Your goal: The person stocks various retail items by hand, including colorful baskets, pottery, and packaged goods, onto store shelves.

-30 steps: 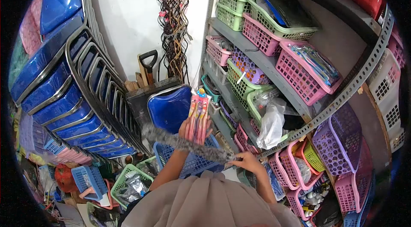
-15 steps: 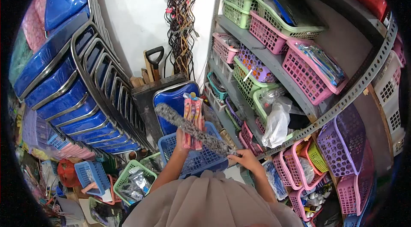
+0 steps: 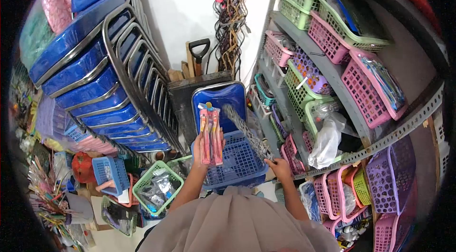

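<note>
My left hand (image 3: pixel 196 153) is closed around several slim pink packets (image 3: pixel 210 135) that look like packaged toothbrushes, held upright. In my right hand (image 3: pixel 279 167) is the handle end of a fluffy grey duster (image 3: pixel 247 134). Its blurred head slants up and left, just right of the packets. Below both hands stands a blue plastic basket (image 3: pixel 232 176) with an open-mesh floor. Behind it rises a blue chair backrest (image 3: pixel 219 94).
Stacked blue chairs (image 3: pixel 90 78) with metal frames crowd the left. Grey metal shelves (image 3: pixel 304 43) full of pink, green and purple baskets line the right. A green basket (image 3: pixel 157 188) of packaged goods sits low on the left. A black shovel handle (image 3: pixel 199 48) leans at the wall.
The duster has swung right, off the front of the packets, and its head now sits beside them. My view has shifted, so the surroundings appear further right.
</note>
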`<action>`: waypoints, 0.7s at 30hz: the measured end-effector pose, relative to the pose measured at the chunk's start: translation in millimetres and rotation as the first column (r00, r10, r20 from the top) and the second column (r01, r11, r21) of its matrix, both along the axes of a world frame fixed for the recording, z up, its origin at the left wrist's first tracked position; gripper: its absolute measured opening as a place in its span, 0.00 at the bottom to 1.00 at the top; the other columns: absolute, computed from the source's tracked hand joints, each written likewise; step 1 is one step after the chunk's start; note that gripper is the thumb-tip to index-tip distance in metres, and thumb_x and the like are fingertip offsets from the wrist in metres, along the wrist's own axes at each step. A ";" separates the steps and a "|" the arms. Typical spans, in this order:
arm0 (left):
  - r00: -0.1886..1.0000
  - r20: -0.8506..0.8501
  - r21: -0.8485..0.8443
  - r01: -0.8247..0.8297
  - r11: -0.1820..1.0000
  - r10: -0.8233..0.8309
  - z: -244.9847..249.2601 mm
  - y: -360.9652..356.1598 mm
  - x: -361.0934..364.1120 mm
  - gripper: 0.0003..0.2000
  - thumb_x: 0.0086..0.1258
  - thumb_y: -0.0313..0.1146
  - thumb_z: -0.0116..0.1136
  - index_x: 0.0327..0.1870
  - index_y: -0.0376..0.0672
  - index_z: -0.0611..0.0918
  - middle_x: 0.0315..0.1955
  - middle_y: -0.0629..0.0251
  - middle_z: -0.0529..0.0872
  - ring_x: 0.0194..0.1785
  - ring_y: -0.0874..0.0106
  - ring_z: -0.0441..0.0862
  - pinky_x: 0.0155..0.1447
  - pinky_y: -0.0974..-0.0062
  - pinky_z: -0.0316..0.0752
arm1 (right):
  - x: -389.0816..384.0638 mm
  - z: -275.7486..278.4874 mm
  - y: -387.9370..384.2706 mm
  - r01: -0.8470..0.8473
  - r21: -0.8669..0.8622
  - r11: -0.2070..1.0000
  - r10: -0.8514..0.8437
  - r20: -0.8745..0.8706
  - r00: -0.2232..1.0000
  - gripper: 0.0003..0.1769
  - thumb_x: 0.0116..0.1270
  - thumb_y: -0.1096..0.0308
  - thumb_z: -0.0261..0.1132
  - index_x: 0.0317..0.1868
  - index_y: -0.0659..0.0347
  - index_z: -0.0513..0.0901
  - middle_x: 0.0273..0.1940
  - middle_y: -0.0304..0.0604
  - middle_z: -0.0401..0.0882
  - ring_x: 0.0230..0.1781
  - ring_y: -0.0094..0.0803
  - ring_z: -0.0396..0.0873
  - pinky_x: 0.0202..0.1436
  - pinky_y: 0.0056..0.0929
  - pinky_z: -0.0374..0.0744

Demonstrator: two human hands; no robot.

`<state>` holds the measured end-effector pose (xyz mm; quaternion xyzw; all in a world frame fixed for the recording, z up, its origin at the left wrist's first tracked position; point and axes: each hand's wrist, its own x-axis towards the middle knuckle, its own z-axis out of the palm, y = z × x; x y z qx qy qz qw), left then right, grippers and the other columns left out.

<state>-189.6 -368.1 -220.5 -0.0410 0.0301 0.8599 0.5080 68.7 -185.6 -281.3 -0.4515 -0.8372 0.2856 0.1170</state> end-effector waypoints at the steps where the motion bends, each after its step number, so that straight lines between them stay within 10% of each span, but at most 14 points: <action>1: 1.000 -0.001 -0.006 -0.012 1.000 0.012 -1.2 -5.3 -1.9 0.25 0.71 0.45 0.46 0.62 0.37 0.70 0.53 0.51 0.78 0.55 0.57 0.77 0.61 0.52 0.71 | -0.2 1.5 0.6 -0.025 -0.007 1.000 0.026 0.130 0.991 0.33 0.53 0.37 0.68 0.27 0.66 0.83 0.26 0.57 0.80 0.27 0.51 0.79 0.32 0.44 0.74; 8: 0.996 -0.089 0.184 0.044 0.982 -0.028 -25.3 -32.4 -15.4 0.25 0.73 0.44 0.42 0.65 0.38 0.68 0.60 0.50 0.73 0.61 0.56 0.73 0.65 0.55 0.66 | -17.8 -59.4 6.5 -0.323 -0.102 0.941 0.318 0.592 0.740 0.31 0.50 0.37 0.70 0.33 0.61 0.86 0.35 0.52 0.83 0.38 0.49 0.83 0.39 0.46 0.80; 21: 0.992 -0.123 -0.024 -0.028 0.999 0.024 -18.0 -29.8 -0.8 0.26 0.73 0.46 0.43 0.63 0.34 0.68 0.54 0.53 0.76 0.54 0.60 0.77 0.60 0.58 0.71 | 3.0 -149.4 21.6 -0.228 0.055 0.972 0.163 0.538 0.827 0.19 0.53 0.62 0.67 0.48 0.51 0.82 0.48 0.47 0.81 0.47 0.50 0.81 0.48 0.49 0.78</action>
